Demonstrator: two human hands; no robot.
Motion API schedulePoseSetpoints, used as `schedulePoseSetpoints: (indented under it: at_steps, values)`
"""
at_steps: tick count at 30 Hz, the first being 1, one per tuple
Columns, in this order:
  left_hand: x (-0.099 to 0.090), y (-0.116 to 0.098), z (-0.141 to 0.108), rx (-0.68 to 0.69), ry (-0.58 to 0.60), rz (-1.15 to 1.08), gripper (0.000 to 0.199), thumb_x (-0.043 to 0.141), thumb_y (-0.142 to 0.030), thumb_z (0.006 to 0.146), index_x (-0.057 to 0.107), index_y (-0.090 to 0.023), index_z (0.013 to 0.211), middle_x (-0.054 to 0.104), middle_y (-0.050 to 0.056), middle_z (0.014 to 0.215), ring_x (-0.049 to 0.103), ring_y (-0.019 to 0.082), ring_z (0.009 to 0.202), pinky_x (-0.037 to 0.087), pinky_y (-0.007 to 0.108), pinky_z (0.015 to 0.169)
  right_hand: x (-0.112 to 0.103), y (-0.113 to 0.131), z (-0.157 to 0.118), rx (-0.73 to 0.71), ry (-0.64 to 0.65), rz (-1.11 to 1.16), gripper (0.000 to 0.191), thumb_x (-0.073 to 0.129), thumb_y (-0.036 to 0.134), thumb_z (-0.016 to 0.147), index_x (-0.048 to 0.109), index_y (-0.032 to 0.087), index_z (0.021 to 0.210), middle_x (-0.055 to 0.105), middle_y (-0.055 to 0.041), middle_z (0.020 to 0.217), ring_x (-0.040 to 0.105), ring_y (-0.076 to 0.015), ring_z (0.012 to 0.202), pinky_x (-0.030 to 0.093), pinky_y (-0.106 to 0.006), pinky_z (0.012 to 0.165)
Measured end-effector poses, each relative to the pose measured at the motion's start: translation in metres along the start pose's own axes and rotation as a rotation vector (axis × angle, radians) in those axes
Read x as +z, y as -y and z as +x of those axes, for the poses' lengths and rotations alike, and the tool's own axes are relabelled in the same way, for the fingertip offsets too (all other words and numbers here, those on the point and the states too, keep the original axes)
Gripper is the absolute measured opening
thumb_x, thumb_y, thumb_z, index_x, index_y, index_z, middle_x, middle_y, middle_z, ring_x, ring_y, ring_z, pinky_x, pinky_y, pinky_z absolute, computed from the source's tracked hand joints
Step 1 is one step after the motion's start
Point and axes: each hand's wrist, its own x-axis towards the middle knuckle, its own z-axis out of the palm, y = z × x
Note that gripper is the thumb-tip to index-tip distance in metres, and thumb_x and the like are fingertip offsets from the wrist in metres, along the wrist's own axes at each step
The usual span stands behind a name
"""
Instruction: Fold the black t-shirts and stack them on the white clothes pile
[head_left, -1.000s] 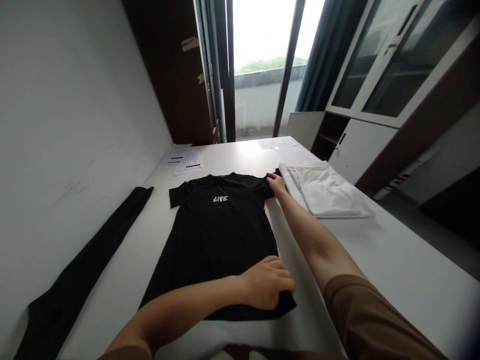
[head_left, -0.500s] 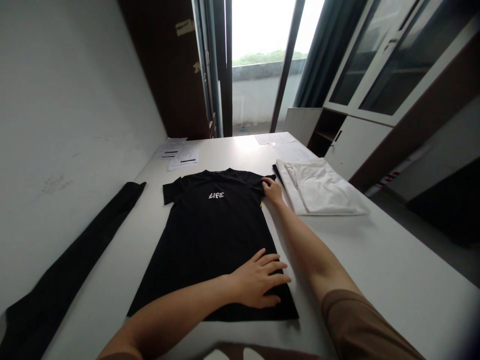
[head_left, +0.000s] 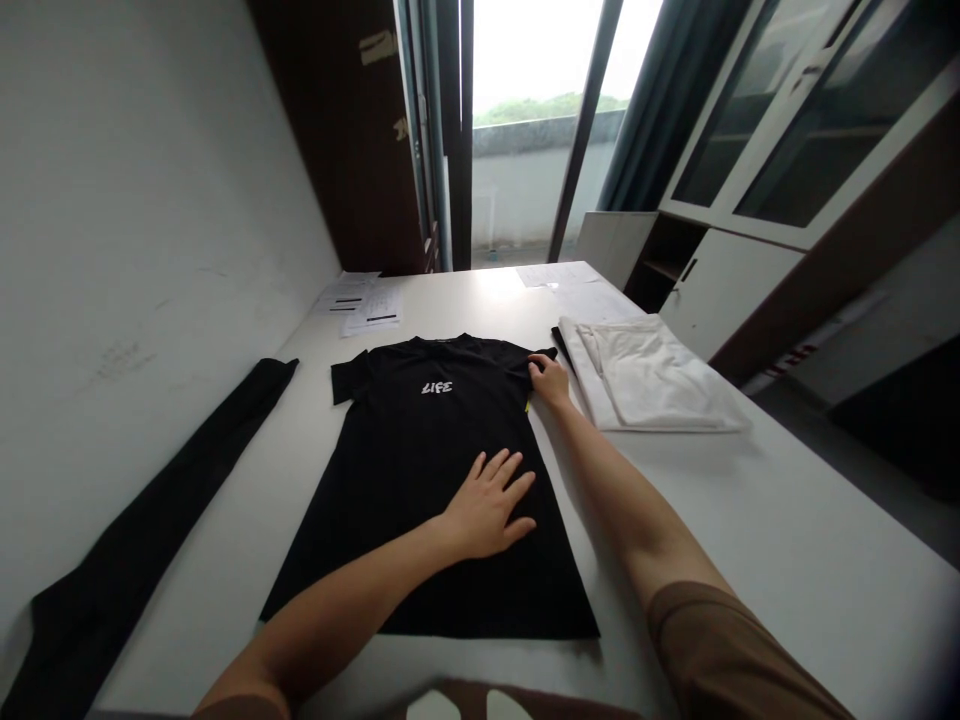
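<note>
A black T-shirt [head_left: 420,450] with a white print on its chest lies spread flat, its collar toward the far side and its hem toward me. Over its lower middle, my left hand [head_left: 487,505] rests palm down with the fingers spread, nothing in them. At the shirt's right sleeve, my right hand [head_left: 550,380] has its fingers curled onto the black fabric and pinches it near the armpit. A small yellow bit shows at the side seam below that hand.
The shirt lies on a white table [head_left: 750,520]. Folded white cloth [head_left: 649,375] lies to the right over something dark. A folded black garment [head_left: 165,500] runs along the left wall. Paper sheets [head_left: 371,308] lie at the back left, with more papers [head_left: 555,275] at the far edge.
My left hand has slid away from the shirt's lower right edge, up and left to its middle. My right hand keeps its place at the sleeve. The view has shifted slightly.
</note>
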Motion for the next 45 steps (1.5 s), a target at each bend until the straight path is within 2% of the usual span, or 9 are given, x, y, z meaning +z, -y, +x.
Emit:
schedulePoseSetpoints:
  at_steps: [5, 8, 13, 16, 19, 23, 28, 35, 45]
  values:
    - [0.010, 0.003, -0.004, 0.155, 0.059, -0.035, 0.070, 0.043, -0.060, 0.103, 0.031, -0.025, 0.162, 0.020, 0.011, 0.171, 0.012, 0.032, 0.159, 0.012, 0.061, 0.126, -0.017, 0.021, -0.009, -0.092, -0.126, -0.150, 0.044, 0.048, 0.032, 0.098, 0.066, 0.015, 0.134, 0.052, -0.0190, 0.149, 0.044, -0.0357, 0.139, 0.036, -0.051, 0.116]
    - [0.008, 0.002, -0.002, 0.184, 0.041, -0.083, 0.067, 0.047, -0.057, 0.102, 0.035, -0.025, 0.160, 0.025, 0.011, 0.170, 0.017, 0.031, 0.158, 0.015, 0.058, 0.126, -0.023, 0.043, -0.016, -0.244, -0.060, -0.186, 0.048, 0.046, 0.031, 0.100, 0.058, 0.018, 0.145, 0.033, -0.0125, 0.165, 0.023, -0.0373, 0.152, 0.020, -0.057, 0.124]
    - [-0.013, 0.028, 0.002, -0.027, -0.026, -0.053, 0.062, 0.046, -0.054, 0.103, 0.041, -0.025, 0.157, 0.028, 0.012, 0.169, 0.021, 0.032, 0.157, 0.019, 0.059, 0.125, 0.000, 0.078, -0.040, -0.481, 0.257, -0.176, 0.049, 0.046, 0.038, 0.103, 0.057, 0.025, 0.148, 0.034, -0.0056, 0.166, 0.027, -0.0320, 0.153, 0.020, -0.051, 0.126]
    - [-0.023, 0.065, -0.001, -0.207, -0.061, 0.009, 0.060, 0.039, -0.056, 0.105, 0.043, -0.025, 0.156, 0.028, 0.011, 0.169, 0.020, 0.032, 0.157, 0.019, 0.059, 0.125, 0.021, 0.084, -0.055, -0.539, 0.470, -0.212, 0.051, 0.048, 0.048, 0.103, 0.056, 0.028, 0.149, 0.037, -0.0053, 0.165, 0.029, -0.0302, 0.153, 0.022, -0.050, 0.125]
    - [-0.020, 0.107, -0.007, -0.382, -0.086, 0.080, 0.063, 0.041, -0.058, 0.104, 0.039, -0.028, 0.159, 0.023, 0.010, 0.171, 0.018, 0.032, 0.158, 0.016, 0.058, 0.126, 0.031, 0.079, -0.058, -0.514, 0.568, -0.266, 0.057, 0.047, 0.056, 0.103, 0.050, 0.030, 0.154, 0.034, -0.0064, 0.166, 0.026, -0.0305, 0.155, 0.021, -0.051, 0.125]
    - [-0.005, 0.145, -0.011, -0.493, -0.087, 0.137, 0.066, 0.039, -0.060, 0.104, 0.034, -0.029, 0.162, 0.022, 0.008, 0.171, 0.015, 0.031, 0.158, 0.013, 0.056, 0.127, 0.031, 0.068, -0.050, -0.438, 0.521, -0.309, 0.060, 0.043, 0.057, 0.104, 0.047, 0.028, 0.156, 0.032, -0.0090, 0.167, 0.023, -0.0302, 0.156, 0.018, -0.050, 0.126]
    - [0.004, 0.156, -0.012, -0.529, -0.140, 0.169, 0.067, 0.031, -0.064, 0.104, 0.032, -0.032, 0.162, 0.021, 0.005, 0.172, 0.015, 0.031, 0.158, 0.013, 0.055, 0.127, 0.030, 0.065, -0.048, -0.386, 0.490, -0.335, 0.060, 0.042, 0.058, 0.104, 0.048, 0.027, 0.156, 0.032, -0.0095, 0.167, 0.023, -0.0300, 0.156, 0.019, -0.051, 0.126]
    - [-0.003, 0.186, -0.017, -0.740, -0.162, 0.188, 0.067, 0.026, -0.062, 0.105, 0.034, -0.027, 0.162, 0.023, 0.007, 0.171, 0.016, 0.032, 0.158, 0.014, 0.055, 0.126, 0.027, 0.069, -0.054, -0.501, 0.484, -0.317, 0.060, 0.041, 0.057, 0.104, 0.046, 0.028, 0.156, 0.030, -0.0083, 0.168, 0.020, -0.0296, 0.157, 0.014, -0.051, 0.127]
    - [-0.022, 0.240, -0.042, -1.023, -0.136, 0.209, 0.072, 0.025, -0.062, 0.103, 0.032, -0.022, 0.163, 0.022, 0.014, 0.170, 0.020, 0.036, 0.157, 0.018, 0.058, 0.124, 0.032, 0.064, -0.050, -0.428, 0.513, -0.308, 0.062, 0.041, 0.059, 0.104, 0.047, 0.026, 0.156, 0.031, -0.0086, 0.167, 0.023, -0.0294, 0.156, 0.017, -0.050, 0.126]
